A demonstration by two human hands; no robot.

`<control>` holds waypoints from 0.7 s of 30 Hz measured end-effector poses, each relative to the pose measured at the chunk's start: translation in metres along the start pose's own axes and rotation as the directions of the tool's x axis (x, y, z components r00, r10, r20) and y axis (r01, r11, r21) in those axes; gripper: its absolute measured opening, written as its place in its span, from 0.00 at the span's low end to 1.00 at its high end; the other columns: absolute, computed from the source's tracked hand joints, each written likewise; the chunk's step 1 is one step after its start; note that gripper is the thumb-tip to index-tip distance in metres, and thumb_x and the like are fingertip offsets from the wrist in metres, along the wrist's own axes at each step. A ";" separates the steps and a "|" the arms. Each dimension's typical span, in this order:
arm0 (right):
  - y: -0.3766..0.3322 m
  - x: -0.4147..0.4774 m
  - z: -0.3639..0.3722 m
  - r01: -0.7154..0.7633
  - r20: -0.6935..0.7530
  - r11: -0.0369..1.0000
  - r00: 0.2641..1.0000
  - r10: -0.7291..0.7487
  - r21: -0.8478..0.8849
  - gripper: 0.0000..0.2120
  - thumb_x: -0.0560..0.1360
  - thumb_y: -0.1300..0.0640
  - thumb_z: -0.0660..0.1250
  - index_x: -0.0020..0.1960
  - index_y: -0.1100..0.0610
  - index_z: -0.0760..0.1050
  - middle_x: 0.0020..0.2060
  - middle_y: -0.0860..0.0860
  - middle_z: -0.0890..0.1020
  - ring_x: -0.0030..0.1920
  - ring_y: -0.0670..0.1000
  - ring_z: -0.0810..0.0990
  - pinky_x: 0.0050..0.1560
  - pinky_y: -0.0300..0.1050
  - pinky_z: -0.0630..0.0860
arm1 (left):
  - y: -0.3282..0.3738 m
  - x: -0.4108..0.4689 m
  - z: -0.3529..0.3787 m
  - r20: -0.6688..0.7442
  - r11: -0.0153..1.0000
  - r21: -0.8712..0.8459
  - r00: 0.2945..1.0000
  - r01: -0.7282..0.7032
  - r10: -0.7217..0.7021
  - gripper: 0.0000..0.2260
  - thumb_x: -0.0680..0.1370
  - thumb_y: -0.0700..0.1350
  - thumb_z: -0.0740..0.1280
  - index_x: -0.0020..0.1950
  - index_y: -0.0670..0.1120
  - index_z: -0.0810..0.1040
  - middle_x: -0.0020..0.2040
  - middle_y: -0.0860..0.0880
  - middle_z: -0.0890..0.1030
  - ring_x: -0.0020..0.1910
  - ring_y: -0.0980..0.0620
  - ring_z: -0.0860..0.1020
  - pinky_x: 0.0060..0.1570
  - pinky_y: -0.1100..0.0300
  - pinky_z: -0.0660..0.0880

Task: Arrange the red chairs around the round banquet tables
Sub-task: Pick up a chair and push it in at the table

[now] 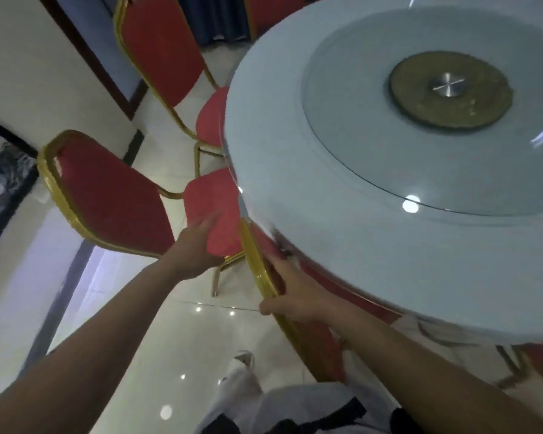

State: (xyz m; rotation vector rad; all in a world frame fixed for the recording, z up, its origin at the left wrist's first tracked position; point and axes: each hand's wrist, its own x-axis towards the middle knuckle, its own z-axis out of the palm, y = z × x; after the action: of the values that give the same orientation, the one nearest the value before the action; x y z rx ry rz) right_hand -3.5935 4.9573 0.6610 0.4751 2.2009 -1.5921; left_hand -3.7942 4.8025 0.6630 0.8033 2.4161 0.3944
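Note:
A round white banquet table with a glass turntable fills the right of the view. My right hand grips the gold frame of a red chair's back at the table's near edge; most of that chair is hidden under the table. My left hand reaches out with straight fingers and touches the red seat of a second chair, which stands to the left with its seat tucked under the table. A third red chair stands farther back, its seat also under the table edge.
A white wall with a dark-framed picture runs along the left, close behind the chairs. The glossy tiled floor lies open between me and the wall. My leg and white shoe are below. Another red chair back shows beyond the table.

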 end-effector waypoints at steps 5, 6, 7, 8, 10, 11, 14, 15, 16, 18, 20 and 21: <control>-0.004 -0.027 0.038 -0.146 -0.354 0.989 0.924 0.146 0.027 0.37 0.67 0.49 0.70 0.73 0.33 0.61 0.58 0.45 0.75 0.52 0.49 0.78 0.50 0.45 0.76 | 0.006 0.060 0.016 0.165 0.919 0.095 0.916 -0.383 0.365 0.37 0.68 0.42 0.79 0.74 0.50 0.67 0.66 0.43 0.73 0.65 0.41 0.72 0.62 0.53 0.68; -0.008 -0.032 0.052 -0.212 -0.461 0.977 0.870 0.173 -0.033 0.34 0.68 0.53 0.68 0.72 0.36 0.64 0.56 0.45 0.77 0.52 0.50 0.79 0.50 0.47 0.76 | 0.007 0.064 0.021 0.131 0.905 0.064 0.902 -0.421 0.411 0.30 0.68 0.41 0.79 0.68 0.47 0.72 0.59 0.43 0.77 0.59 0.41 0.76 0.54 0.54 0.70; -0.013 -0.035 0.065 -0.287 -0.562 0.955 0.803 0.200 -0.070 0.31 0.69 0.56 0.67 0.70 0.38 0.68 0.55 0.46 0.79 0.53 0.52 0.80 0.51 0.49 0.77 | 0.008 0.066 0.024 0.104 0.890 0.059 0.889 -0.452 0.445 0.24 0.69 0.41 0.78 0.62 0.46 0.75 0.52 0.43 0.78 0.52 0.41 0.78 0.46 0.55 0.70; -0.017 -0.037 0.075 -0.346 -0.635 0.936 0.738 0.230 -0.064 0.29 0.70 0.58 0.66 0.67 0.39 0.71 0.55 0.47 0.80 0.54 0.53 0.80 0.52 0.48 0.77 | 0.009 0.066 0.025 0.090 0.880 0.061 0.880 -0.472 0.466 0.19 0.69 0.42 0.78 0.57 0.45 0.75 0.48 0.43 0.78 0.48 0.41 0.78 0.42 0.55 0.69; -0.019 -0.045 0.082 -0.404 -0.691 0.915 0.662 0.289 -0.004 0.27 0.70 0.60 0.65 0.65 0.38 0.75 0.54 0.46 0.83 0.54 0.52 0.81 0.51 0.47 0.75 | 0.012 0.066 0.028 0.100 0.863 0.104 0.869 -0.494 0.485 0.16 0.70 0.46 0.78 0.53 0.47 0.76 0.48 0.42 0.79 0.51 0.39 0.77 0.47 0.51 0.73; -0.016 -0.055 0.084 -0.415 -0.681 0.910 0.663 0.311 0.012 0.26 0.70 0.60 0.65 0.64 0.39 0.76 0.53 0.45 0.83 0.54 0.52 0.80 0.52 0.47 0.75 | 0.013 0.061 0.033 0.122 0.839 0.178 0.858 -0.514 0.500 0.17 0.70 0.48 0.77 0.56 0.48 0.77 0.55 0.41 0.79 0.59 0.37 0.75 0.56 0.48 0.72; 0.003 -0.104 0.095 -0.476 -0.617 0.879 0.679 0.398 0.043 0.28 0.68 0.61 0.66 0.65 0.39 0.77 0.51 0.39 0.81 0.52 0.47 0.77 0.52 0.45 0.73 | 0.019 0.023 0.058 0.234 0.729 0.227 0.762 -0.646 0.604 0.23 0.71 0.48 0.78 0.64 0.54 0.77 0.73 0.41 0.68 0.76 0.38 0.58 0.72 0.44 0.58; 0.013 -0.127 0.101 -0.520 -0.597 0.852 0.665 0.450 0.062 0.29 0.68 0.61 0.66 0.65 0.38 0.76 0.48 0.36 0.78 0.50 0.45 0.76 0.50 0.45 0.72 | 0.023 0.005 0.068 0.302 0.677 0.162 0.689 -0.718 0.659 0.23 0.70 0.47 0.78 0.65 0.53 0.78 0.72 0.42 0.69 0.75 0.40 0.60 0.73 0.45 0.59; 0.022 -0.152 0.107 -0.564 -0.585 0.821 0.639 0.500 0.086 0.30 0.67 0.61 0.66 0.63 0.36 0.77 0.45 0.35 0.77 0.48 0.45 0.76 0.49 0.45 0.73 | 0.027 -0.015 0.078 0.367 0.629 0.067 0.606 -0.774 0.706 0.23 0.71 0.45 0.77 0.65 0.53 0.78 0.71 0.43 0.71 0.73 0.42 0.64 0.71 0.48 0.62; 0.042 -0.201 0.119 -0.640 -0.603 0.759 0.559 0.569 0.123 0.28 0.67 0.61 0.66 0.59 0.34 0.78 0.44 0.37 0.78 0.49 0.47 0.78 0.51 0.48 0.76 | 0.037 -0.055 0.103 0.496 0.583 -0.125 0.459 -0.803 0.737 0.27 0.74 0.42 0.74 0.71 0.53 0.72 0.69 0.46 0.72 0.69 0.45 0.69 0.67 0.56 0.65; 0.062 -0.248 0.128 -0.718 -0.681 0.685 0.442 0.584 0.121 0.24 0.68 0.61 0.68 0.56 0.35 0.80 0.47 0.40 0.81 0.52 0.49 0.79 0.57 0.52 0.75 | 0.055 -0.094 0.129 0.621 0.545 -0.181 0.334 -0.819 0.709 0.34 0.76 0.38 0.69 0.78 0.57 0.62 0.70 0.46 0.69 0.67 0.46 0.70 0.60 0.59 0.68; 0.070 -0.267 0.132 -0.771 -0.718 0.628 0.375 0.586 0.110 0.21 0.70 0.59 0.70 0.57 0.37 0.80 0.50 0.41 0.82 0.56 0.50 0.78 0.61 0.53 0.72 | 0.064 -0.111 0.143 0.679 0.524 -0.189 0.275 -0.830 0.680 0.36 0.76 0.37 0.67 0.79 0.58 0.58 0.71 0.46 0.68 0.65 0.46 0.70 0.55 0.61 0.69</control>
State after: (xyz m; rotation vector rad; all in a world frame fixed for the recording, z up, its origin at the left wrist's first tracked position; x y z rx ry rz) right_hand -3.3128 4.8394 0.6966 1.9092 2.0896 -0.6620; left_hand -3.6064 4.7972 0.6219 1.8512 1.1930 0.1173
